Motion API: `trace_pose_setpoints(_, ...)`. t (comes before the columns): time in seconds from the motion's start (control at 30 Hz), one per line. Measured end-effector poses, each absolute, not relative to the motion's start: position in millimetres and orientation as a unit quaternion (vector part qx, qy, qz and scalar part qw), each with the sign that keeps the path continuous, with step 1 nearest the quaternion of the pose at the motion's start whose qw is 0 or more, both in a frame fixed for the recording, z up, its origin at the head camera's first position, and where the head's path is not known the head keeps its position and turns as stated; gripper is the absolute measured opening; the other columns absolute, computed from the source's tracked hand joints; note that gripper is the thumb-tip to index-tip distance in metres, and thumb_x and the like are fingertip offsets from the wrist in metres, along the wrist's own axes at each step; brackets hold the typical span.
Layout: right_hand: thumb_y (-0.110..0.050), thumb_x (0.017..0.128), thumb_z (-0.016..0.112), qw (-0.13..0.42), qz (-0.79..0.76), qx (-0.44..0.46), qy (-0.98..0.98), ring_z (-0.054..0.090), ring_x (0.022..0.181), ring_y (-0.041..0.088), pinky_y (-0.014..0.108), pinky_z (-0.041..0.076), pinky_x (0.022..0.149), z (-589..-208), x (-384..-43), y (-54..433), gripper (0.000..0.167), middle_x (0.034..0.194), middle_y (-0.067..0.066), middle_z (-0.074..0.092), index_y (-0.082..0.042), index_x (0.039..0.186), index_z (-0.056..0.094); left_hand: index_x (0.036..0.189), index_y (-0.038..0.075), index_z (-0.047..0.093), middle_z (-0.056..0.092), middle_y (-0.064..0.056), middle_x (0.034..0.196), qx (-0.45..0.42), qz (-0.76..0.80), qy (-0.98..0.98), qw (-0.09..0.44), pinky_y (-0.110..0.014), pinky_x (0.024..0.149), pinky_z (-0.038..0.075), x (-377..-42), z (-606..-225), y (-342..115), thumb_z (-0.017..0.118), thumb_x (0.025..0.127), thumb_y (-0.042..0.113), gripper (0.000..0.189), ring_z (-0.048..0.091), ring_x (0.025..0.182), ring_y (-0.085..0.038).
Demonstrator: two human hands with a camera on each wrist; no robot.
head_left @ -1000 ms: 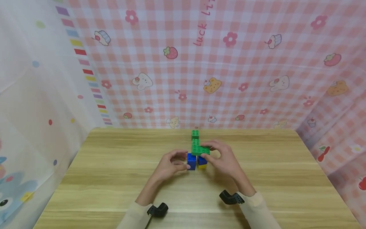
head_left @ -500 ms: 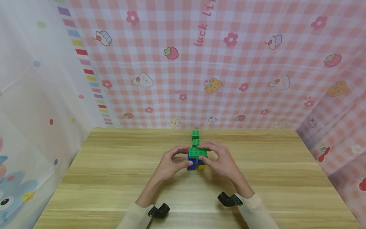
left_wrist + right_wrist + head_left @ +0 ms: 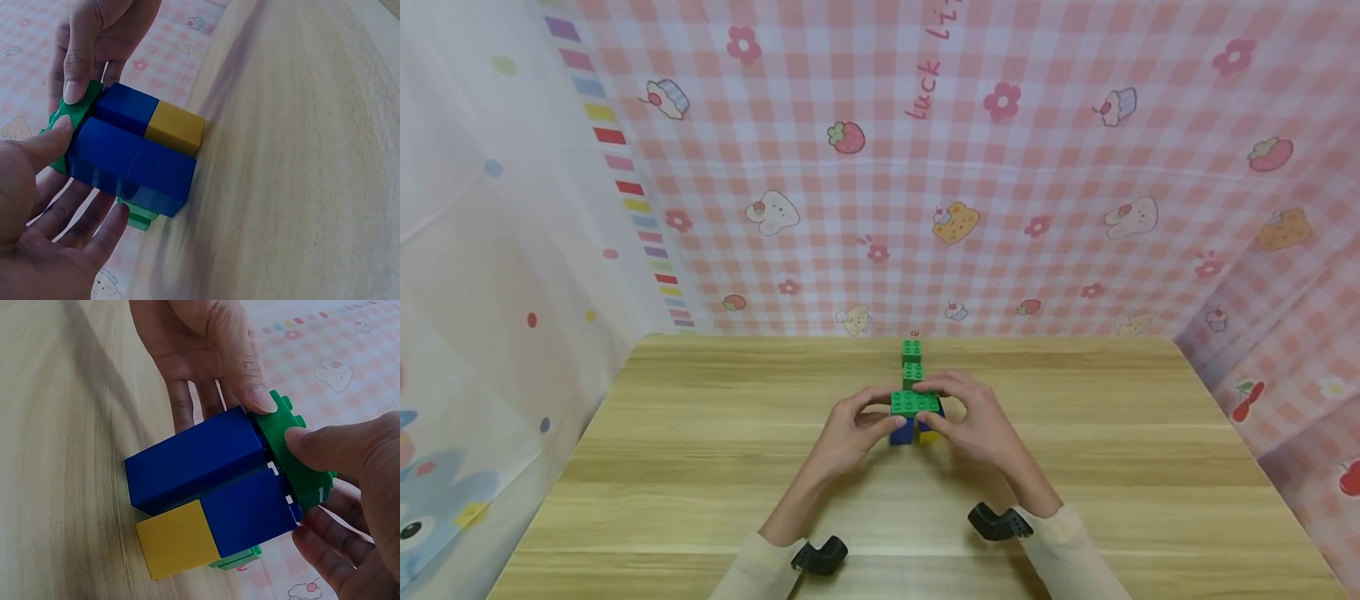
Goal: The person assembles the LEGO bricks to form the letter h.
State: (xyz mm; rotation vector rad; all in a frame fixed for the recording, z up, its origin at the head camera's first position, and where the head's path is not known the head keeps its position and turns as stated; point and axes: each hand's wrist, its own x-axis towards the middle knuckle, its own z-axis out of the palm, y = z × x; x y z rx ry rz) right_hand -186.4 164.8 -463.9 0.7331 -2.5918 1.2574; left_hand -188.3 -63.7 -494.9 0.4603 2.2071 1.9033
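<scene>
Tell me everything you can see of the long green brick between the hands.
The long green rectangular plastic-looking brick has two rows of four round studs on top and a pale streak on its near side. It bridges two upright stacks: an all-blue plastic stack at left, a blue-over-yellow plastic stack at right. Gaps show above the latter, so it seems not fully pressed down. The left hand and right hand have thumbs on its near side.
</scene>
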Motion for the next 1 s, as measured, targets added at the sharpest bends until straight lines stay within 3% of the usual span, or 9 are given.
trace_pose_setpoints(0.4,-0.008,0.086,0.082,0.021,0.412,0.231,-0.881,0.064,0.116,0.025,0.052,0.058,0.099,-464,-188,172,0.050,0.136,0.005,0.066,-0.013,0.133,0.066,0.132,0.015,0.066,0.067,-0.012,0.127,0.159,0.628,0.758,0.081,-0.029,0.094,0.062,-188,-495,-62,0.073,0.096,0.023,0.038,0.071,0.114,-0.029)
trace_pose_setpoints(0.73,-0.010,0.087,0.082,0.011,0.402,0.218,-0.889,0.065,0.107,0.023,0.049,0.059,0.098,-464,-188,176,0.049,0.128,0.001,0.069,-0.012,0.133,0.066,0.132,0.014,0.065,0.068,-0.010,0.122,0.165,0.604,0.776,0.072,-0.025,0.092,0.061,-188,-492,-62,0.072,0.097,0.017,0.035,0.072,0.112,-0.027)
trace_pose_setpoints(1.0,-0.012,0.087,0.082,0.009,0.401,0.221,-0.889,0.065,0.107,0.022,0.050,0.059,0.097,-464,-189,177,0.049,0.129,0.002,0.069,-0.012,0.133,0.066,0.131,0.011,0.065,0.068,-0.006,0.121,0.190,0.574,0.795,0.049,-0.025,0.100,0.058,-188,-491,-62,0.069,0.098,0.012,0.033,0.067,0.114,-0.021)
